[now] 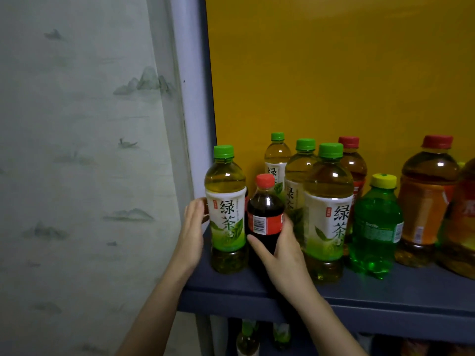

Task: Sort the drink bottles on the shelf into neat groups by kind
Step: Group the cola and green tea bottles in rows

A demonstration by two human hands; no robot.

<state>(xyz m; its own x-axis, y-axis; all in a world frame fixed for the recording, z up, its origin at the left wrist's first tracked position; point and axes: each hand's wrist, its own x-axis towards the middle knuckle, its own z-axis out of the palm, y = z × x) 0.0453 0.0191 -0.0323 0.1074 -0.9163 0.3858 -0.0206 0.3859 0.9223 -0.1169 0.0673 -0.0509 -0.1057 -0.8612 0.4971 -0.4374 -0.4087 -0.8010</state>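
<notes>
At the left front corner of the shelf (385, 291), a green tea bottle (226, 214) is touched on its left side by the left hand (191, 235), fingers straight. Just beside it, the cola bottle (264, 211) is hemmed in by further tea bottles (326, 214) to its right and behind; a Sprite bottle (375, 227) stands further right. The cola bottle is clasped round its label by the right hand (285, 255).

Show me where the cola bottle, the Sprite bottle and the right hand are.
cola bottle (266, 205): head view, dark shoulder above the red label.
Sprite bottle (375, 208): head view, green body above the label.
right hand (285, 255): head view, back of the hand.
</notes>
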